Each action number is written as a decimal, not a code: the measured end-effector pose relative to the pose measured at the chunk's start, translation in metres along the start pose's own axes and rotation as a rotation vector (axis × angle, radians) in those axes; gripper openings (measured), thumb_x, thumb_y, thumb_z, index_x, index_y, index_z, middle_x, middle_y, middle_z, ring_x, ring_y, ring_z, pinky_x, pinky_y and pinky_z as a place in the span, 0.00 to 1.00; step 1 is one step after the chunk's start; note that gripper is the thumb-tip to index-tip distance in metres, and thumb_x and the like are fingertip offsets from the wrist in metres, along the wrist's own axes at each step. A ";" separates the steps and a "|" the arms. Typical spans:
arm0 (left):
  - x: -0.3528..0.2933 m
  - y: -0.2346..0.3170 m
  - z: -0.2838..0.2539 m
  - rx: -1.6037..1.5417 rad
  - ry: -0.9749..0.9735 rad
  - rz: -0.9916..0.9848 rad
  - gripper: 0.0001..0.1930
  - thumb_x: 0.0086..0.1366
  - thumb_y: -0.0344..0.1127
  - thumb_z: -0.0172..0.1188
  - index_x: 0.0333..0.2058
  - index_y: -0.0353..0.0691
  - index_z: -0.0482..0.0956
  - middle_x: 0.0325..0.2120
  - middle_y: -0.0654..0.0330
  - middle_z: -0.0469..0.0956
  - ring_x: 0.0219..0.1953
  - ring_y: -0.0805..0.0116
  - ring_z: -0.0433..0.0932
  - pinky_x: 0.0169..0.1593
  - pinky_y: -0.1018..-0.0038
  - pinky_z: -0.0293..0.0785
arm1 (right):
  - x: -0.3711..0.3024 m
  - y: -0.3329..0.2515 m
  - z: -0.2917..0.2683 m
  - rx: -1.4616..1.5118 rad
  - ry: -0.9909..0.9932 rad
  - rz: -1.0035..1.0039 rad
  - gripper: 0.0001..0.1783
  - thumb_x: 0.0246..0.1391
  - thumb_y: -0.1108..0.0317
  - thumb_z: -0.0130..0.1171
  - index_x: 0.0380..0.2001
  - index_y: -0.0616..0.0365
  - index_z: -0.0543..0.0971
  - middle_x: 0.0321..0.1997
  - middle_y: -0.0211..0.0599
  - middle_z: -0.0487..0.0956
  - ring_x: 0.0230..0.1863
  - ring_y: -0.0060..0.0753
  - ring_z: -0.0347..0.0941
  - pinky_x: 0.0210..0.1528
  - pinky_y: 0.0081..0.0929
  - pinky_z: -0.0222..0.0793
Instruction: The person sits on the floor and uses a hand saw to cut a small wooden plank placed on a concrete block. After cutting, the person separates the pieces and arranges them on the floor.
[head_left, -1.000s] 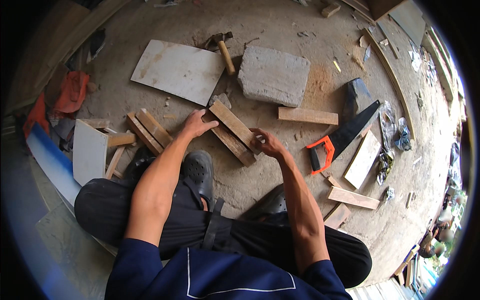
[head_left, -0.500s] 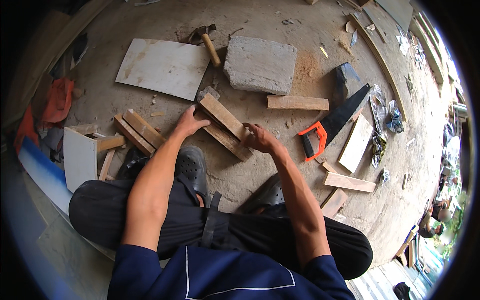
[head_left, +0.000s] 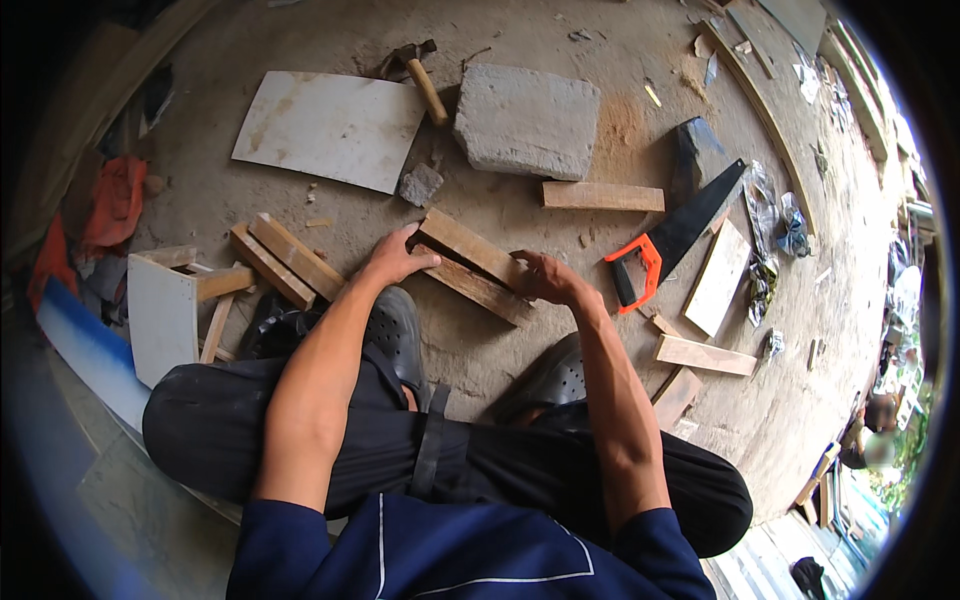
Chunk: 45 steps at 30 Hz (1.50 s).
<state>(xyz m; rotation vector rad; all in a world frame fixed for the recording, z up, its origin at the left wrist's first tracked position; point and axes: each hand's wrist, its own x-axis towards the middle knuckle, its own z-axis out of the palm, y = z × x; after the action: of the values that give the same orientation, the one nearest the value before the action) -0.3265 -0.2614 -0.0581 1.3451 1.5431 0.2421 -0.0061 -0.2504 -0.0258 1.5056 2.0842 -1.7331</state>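
Two short lengths of wood lie side by side on the floor in front of me, slanting down to the right. The far wood block (head_left: 472, 243) is paler on top, and a dark narrow gap parts it from the near wood block (head_left: 475, 287). At their left ends, my left hand (head_left: 398, 258) grips with thumb and fingers apart around the wood. My right hand (head_left: 552, 278) closes on the right ends, its fingertips bent over the far block. Parts of both ends are hidden by my fingers.
Beyond the blocks lie a concrete slab (head_left: 527, 120), a small stone (head_left: 421, 185), a white board (head_left: 325, 130) and a hammer (head_left: 428, 92). A handsaw (head_left: 680, 240) with an orange handle rests to the right. More wood strips (head_left: 285, 262) sit at left beside a white-sided wooden piece (head_left: 162, 320).
Both hands have shifted the pair of wood blocks to the right and slightly toward me. The small stone, earlier partly behind the blocks, now shows apart from them.
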 end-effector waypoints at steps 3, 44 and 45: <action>0.001 -0.004 0.006 0.100 0.075 0.061 0.36 0.47 0.47 0.70 0.53 0.35 0.69 0.42 0.53 0.77 0.43 0.64 0.76 0.47 0.71 0.70 | 0.000 0.003 -0.001 -0.022 0.039 -0.024 0.32 0.43 0.66 0.62 0.55 0.54 0.68 0.34 0.47 0.80 0.36 0.39 0.77 0.39 0.33 0.71; 0.015 0.044 0.009 0.074 0.135 -0.034 0.20 0.53 0.46 0.65 0.37 0.34 0.80 0.30 0.55 0.81 0.31 0.69 0.78 0.38 0.74 0.71 | -0.031 0.047 0.013 0.360 0.260 0.345 0.40 0.36 0.55 0.74 0.48 0.63 0.66 0.42 0.48 0.75 0.38 0.34 0.73 0.35 0.29 0.74; 0.017 0.041 0.010 0.040 0.153 -0.011 0.20 0.54 0.45 0.65 0.37 0.34 0.80 0.31 0.55 0.81 0.32 0.70 0.78 0.39 0.75 0.71 | -0.030 0.050 0.006 0.306 0.305 0.303 0.39 0.35 0.56 0.75 0.47 0.63 0.66 0.41 0.48 0.75 0.38 0.34 0.73 0.35 0.28 0.72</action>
<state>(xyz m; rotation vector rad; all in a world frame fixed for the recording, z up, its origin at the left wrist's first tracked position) -0.2910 -0.2371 -0.0425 1.3750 1.6904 0.3145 0.0405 -0.2789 -0.0476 2.1619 1.6291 -1.8605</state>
